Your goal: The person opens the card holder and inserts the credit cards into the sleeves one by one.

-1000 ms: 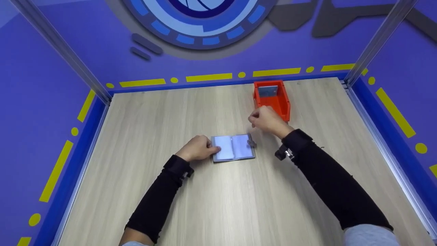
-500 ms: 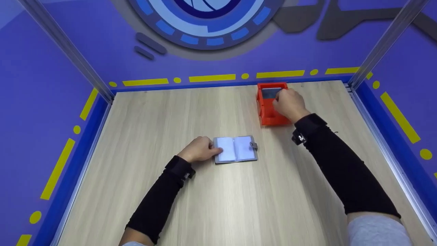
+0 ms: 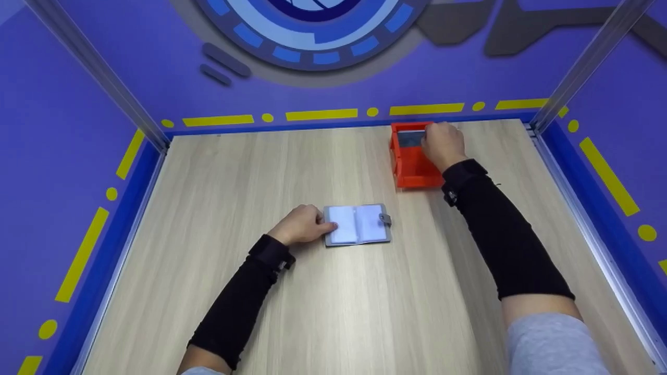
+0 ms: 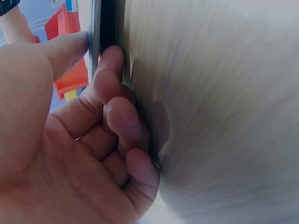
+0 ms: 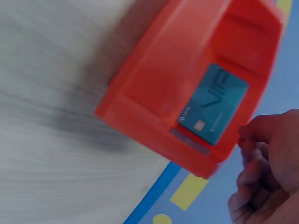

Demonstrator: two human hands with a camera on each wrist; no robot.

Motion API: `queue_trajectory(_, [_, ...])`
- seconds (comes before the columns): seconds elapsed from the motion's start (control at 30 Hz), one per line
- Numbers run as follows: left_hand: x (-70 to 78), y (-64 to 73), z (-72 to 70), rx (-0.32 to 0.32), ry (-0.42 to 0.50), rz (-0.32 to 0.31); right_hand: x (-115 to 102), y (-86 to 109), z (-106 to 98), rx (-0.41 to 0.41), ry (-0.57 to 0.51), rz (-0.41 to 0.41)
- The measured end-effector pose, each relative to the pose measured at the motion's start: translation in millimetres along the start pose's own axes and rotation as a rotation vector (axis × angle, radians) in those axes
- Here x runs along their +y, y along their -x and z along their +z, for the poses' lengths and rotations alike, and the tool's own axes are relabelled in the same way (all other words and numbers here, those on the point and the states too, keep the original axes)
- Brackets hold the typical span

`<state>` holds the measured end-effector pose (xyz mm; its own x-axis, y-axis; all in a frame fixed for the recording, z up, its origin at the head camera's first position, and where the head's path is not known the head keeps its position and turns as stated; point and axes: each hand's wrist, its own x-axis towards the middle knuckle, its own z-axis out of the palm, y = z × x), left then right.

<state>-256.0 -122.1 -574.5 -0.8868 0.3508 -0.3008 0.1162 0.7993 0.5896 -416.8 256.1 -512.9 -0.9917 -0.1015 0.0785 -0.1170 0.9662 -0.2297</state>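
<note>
A small card holder (image 3: 344, 225) with a grey cover, pale sleeves and a snap strap lies spread on the table. My left hand (image 3: 299, 225) pinches its left edge, thumb on top; in the left wrist view, curled fingers (image 4: 108, 86) sit beneath the edge. At the back, my right hand (image 3: 444, 143) grips the right side wall of a red bin (image 3: 419, 181); the right wrist view shows thumb and forefinger meeting at its rim, the exact contact partly hidden. A teal card (image 5: 215, 102) marked VIP leans inside the bin.
The wood-grain table (image 3: 260, 177) runs back to a blue-purple wall (image 3: 323, 99) with yellow stripes, close behind the bin. Side walls with metal rails (image 3: 589, 219) bound the left and right.
My right hand has moved from in front of the bin to its right rear side. The bin has turned slightly and stands straighter. My left hand keeps its hold on the card holder.
</note>
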Motion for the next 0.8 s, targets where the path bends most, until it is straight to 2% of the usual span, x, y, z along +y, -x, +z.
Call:
queue_trajectory(0.27, [-1.7, 0.2, 0.2, 0.011, 0.005, 0.036, 1.9, -13.1, 13.5, 0.062, 0.058, -0.046])
queue_trajectory(0.47, [-1.8, -0.5, -0.1, 0.022, -0.001, 0.047, 3.7, -21.5, 15.4, 0.084, 0.105, -0.088])
queue_trajectory(0.8, [-1.5, 0.9, 0.1, 0.018, 0.015, 0.041, 9.6, -29.9, 18.6, 0.073, 0.137, -0.031])
